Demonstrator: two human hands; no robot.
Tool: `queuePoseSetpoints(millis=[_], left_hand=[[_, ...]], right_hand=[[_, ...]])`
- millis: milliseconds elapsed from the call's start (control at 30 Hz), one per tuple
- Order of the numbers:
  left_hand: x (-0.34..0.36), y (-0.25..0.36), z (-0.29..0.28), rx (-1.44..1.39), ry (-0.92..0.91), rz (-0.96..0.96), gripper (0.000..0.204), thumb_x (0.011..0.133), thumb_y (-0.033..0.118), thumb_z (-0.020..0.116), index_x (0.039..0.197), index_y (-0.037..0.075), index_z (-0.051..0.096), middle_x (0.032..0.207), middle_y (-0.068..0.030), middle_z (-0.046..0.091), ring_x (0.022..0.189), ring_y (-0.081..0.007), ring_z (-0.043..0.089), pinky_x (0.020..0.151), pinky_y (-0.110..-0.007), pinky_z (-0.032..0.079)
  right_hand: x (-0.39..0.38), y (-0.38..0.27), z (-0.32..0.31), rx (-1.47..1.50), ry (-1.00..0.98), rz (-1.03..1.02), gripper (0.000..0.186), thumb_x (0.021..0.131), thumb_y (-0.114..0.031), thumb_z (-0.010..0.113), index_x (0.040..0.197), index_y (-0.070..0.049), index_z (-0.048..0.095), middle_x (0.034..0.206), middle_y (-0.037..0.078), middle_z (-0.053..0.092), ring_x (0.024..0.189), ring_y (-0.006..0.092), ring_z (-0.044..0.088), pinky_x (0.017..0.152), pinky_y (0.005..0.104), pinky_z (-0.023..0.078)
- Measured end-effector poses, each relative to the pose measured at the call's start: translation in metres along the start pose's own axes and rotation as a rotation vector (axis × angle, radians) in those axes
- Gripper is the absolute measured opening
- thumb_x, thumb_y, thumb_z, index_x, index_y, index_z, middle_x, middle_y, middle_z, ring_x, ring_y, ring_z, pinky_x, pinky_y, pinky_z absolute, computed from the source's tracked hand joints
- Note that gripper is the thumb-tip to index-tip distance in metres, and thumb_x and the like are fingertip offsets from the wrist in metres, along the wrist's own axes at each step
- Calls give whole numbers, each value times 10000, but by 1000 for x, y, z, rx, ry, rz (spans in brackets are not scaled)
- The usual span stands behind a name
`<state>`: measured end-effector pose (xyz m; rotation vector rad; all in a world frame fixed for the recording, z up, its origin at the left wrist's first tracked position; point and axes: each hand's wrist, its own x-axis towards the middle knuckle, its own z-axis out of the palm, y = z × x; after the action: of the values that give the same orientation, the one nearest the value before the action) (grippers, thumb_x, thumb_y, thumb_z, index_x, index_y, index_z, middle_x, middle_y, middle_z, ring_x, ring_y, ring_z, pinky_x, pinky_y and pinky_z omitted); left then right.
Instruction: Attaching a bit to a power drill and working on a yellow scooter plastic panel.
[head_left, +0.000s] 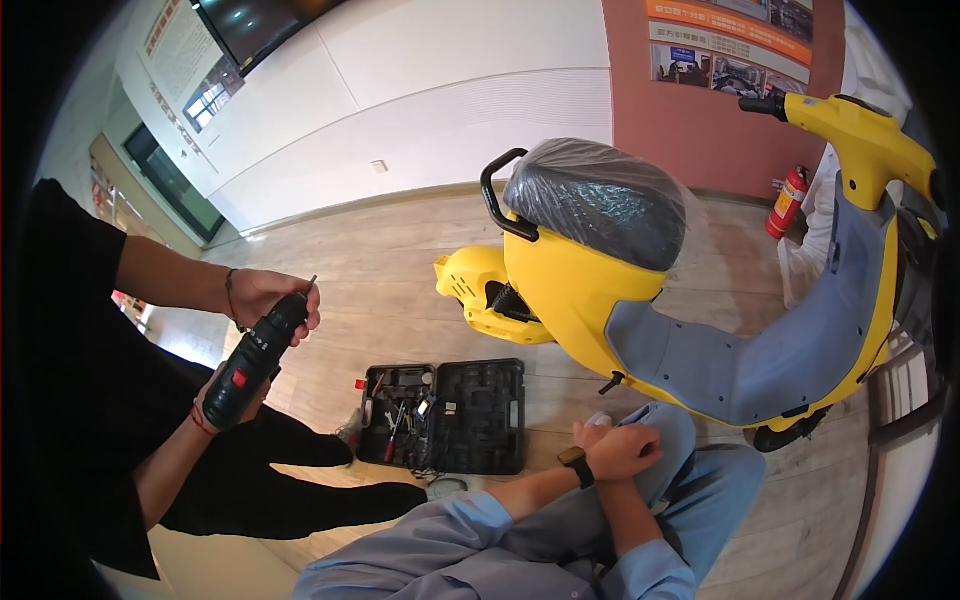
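My forearms cross over my lap, both in light blue sleeves. My left hand (628,454), below a dark watch (577,464) on its wrist, lies over my right wrist with its fingers curled in; I see nothing in it. My right hand (590,436) is mostly covered by the left, so its fingers are hard to make out. Both rest by my blue-trousered knee (668,430). At the left, a co-worker in black holds a dark cordless drill (250,358) in both hands, its thin bit pointing up and away.
An open black tool case (480,415) with several hand tools lies on the wood floor, left of my knees. A yellow and grey scooter (560,265) stands ahead and right, its seat (600,200) wrapped in clear plastic. A red fire extinguisher (787,203) stands by the wall.
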<state>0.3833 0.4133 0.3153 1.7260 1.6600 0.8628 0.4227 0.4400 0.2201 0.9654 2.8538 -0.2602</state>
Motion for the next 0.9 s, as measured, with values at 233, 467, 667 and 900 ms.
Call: queuePoseSetpoints(millis=[233,467,667,900], left_hand=[[2,-5,2,-33,3,40,223,870,283,659,827,75,591,828,-118,636,814,-325,631,719,-427,480],[2,-5,-1,-40,-35,14,225,873,292,652,836,76,600,844,-113,644,835,-317,639,737,-419,485],[1,-3,-2,-13,-39,-22,225,881,309,642,856,87,613,869,-100,653,857,-303,647,759,-415,491],[1,-8,1,12,-59,-54,213,877,303,650,864,94,615,872,-91,656,839,-304,648,744,-422,491]], right_hand=[[2,-5,-5,42,49,-4,159,909,-271,542,844,-151,624,694,92,673,620,268,699,560,442,527],[4,-6,-6,-28,-32,-7,162,906,-271,548,838,-146,626,699,95,678,617,275,703,538,450,521],[4,-6,-3,-67,-4,9,197,911,-276,547,793,-142,630,683,103,678,606,266,703,530,446,521],[6,-3,9,-22,22,-7,208,909,-279,550,776,-141,630,683,107,679,603,267,702,528,446,521]])
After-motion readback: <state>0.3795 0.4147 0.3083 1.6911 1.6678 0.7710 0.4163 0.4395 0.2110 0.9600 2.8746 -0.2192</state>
